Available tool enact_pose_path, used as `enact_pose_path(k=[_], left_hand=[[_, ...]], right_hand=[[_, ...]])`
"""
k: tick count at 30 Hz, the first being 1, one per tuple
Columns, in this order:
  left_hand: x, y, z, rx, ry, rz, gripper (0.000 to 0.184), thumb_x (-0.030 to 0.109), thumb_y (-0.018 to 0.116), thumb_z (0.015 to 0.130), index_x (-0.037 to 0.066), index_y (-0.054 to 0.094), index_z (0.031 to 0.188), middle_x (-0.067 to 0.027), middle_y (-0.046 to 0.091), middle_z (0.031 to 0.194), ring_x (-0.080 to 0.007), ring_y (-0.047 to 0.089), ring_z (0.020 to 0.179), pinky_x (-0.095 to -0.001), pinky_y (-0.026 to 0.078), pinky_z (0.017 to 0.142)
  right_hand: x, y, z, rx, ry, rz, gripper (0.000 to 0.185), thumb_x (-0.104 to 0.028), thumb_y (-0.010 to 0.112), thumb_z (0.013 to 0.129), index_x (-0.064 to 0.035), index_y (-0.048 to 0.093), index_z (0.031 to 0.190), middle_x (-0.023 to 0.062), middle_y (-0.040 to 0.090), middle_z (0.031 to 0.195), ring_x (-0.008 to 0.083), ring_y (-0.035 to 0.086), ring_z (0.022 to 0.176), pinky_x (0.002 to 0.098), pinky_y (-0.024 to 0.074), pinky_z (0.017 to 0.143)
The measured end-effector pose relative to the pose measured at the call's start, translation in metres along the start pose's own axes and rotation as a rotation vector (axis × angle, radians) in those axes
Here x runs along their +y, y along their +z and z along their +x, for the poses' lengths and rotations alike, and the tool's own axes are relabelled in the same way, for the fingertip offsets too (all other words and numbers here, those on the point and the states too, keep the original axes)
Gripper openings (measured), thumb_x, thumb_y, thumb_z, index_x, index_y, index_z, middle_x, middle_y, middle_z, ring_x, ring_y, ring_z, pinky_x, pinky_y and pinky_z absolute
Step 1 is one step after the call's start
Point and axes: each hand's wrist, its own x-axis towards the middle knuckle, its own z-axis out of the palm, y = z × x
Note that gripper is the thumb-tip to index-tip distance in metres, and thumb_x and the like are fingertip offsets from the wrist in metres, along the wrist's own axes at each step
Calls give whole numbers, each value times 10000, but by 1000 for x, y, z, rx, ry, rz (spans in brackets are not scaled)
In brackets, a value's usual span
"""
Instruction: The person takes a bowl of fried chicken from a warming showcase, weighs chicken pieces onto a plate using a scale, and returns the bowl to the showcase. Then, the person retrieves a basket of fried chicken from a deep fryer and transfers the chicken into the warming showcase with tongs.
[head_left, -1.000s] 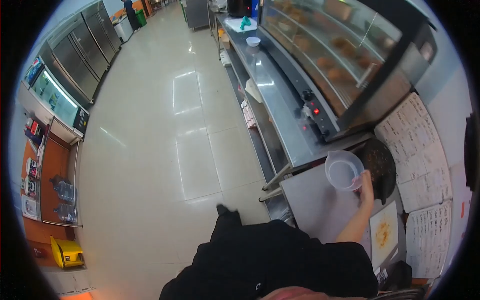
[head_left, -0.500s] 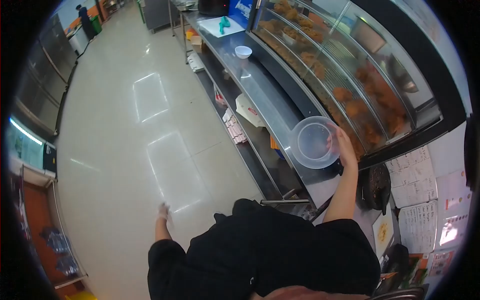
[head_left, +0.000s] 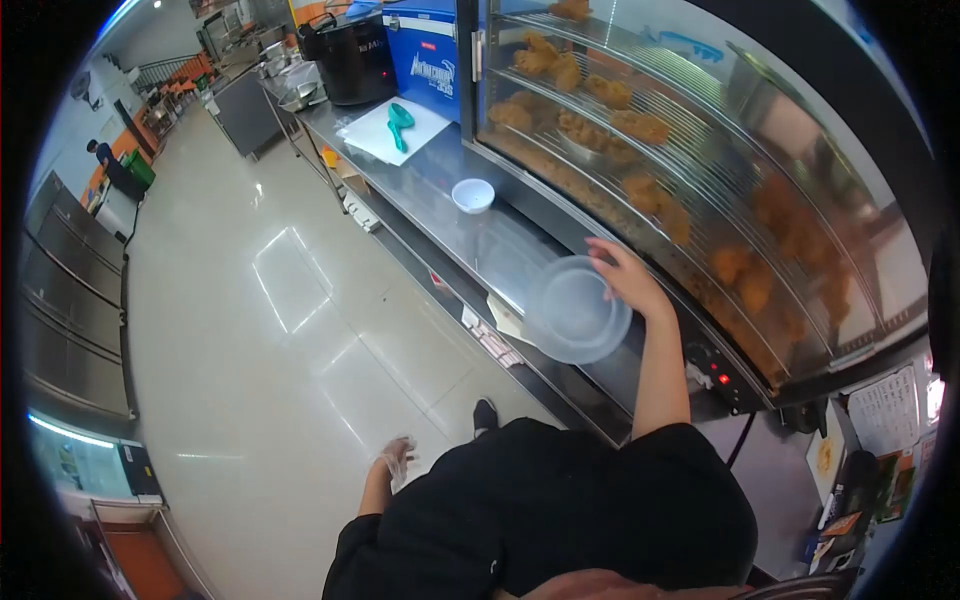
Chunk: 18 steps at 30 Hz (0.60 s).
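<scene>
My right hand has its fingers at the rim of a round, translucent plastic bowl, some of them seen through the plastic. The bowl is over the steel counter, in front of the glass display cabinet; whether it touches the counter is unclear. A small white bowl sits farther along the counter. Low on the left, above the floor, my left hand hangs with loosely spread fingers. A thin clear plastic glove seems to cover it, and I see nothing held in it.
Fried chicken fills the racks of the display cabinet. Farther along stand a blue cooler box, a black pot and a green utensil on a white board. A person is far off by steel fridges.
My view has swung up and along the counter. My right hand and the plastic bowl have moved forward, closer to the small white bowl. My left hand has come nearer my body.
</scene>
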Motion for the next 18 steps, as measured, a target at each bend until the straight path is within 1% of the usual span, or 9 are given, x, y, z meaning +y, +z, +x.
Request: enact_pose_path(k=[2,4,6,8,12,13,15,16,18], left_hand=[[10,-51,64,-26,-44,-58,521,184,609,867,124,463,1363,-114,575,1175,-310,578,984,-478,517,801],[67,-73,64,31,-4,-43,498,152,592,856,103,482,1339,-118,583,1162,-311,572,981,-474,521,793],[122,-78,65,160,48,-26,491,143,557,869,102,475,1351,-111,596,1145,-298,576,989,-466,515,785],[165,-86,71,128,101,-11,494,175,552,874,110,473,1358,-103,599,1155,-290,577,996,-459,500,795],[239,-96,91,-36,139,-32,617,388,585,863,135,442,1407,-99,583,1257,-271,573,1080,-426,474,832],[259,-97,97,-61,132,-2,617,388,585,863,135,442,1407,-99,583,1257,-271,573,1080,-426,474,832],[292,-94,104,-184,269,17,654,469,600,885,132,430,1419,-105,576,1278,-258,565,1119,-433,472,888],[315,-89,99,-213,250,38,654,469,600,885,132,430,1419,-105,576,1278,-258,565,1119,-433,472,888],[383,-71,81,-481,370,55,685,521,605,896,113,427,1417,-109,571,1297,-250,564,1128,-440,452,944]], right_hand=[[-36,19,72,-66,-39,-207,462,-222,644,917,-113,521,1349,86,598,1115,173,601,705,322,509,611],[-82,38,179,-65,-444,-570,566,-243,651,903,-147,434,1417,165,597,1201,303,652,852,420,530,727],[-110,49,246,84,-685,-814,681,-186,663,880,-177,325,1471,191,635,1126,369,656,876,460,535,773],[-178,53,285,-85,-272,-978,756,-186,687,857,-219,276,1491,184,667,1065,369,655,960,480,527,816],[-221,59,345,29,-69,-1030,712,-167,669,854,-229,311,1467,198,660,1070,363,660,938,482,526,805],[-223,61,352,13,-13,-1069,688,-154,655,853,-225,326,1452,200,660,1054,362,661,935,484,526,795],[-223,58,350,9,86,-1117,664,-140,641,851,-221,341,1438,202,659,1039,360,662,932,485,527,785],[-223,59,342,8,80,-1076,639,-132,627,851,-215,355,1423,202,659,1043,358,663,938,482,526,784],[-223,56,327,15,101,-1043,616,-124,613,850,-209,369,1409,202,658,1048,357,664,943,478,525,783]])
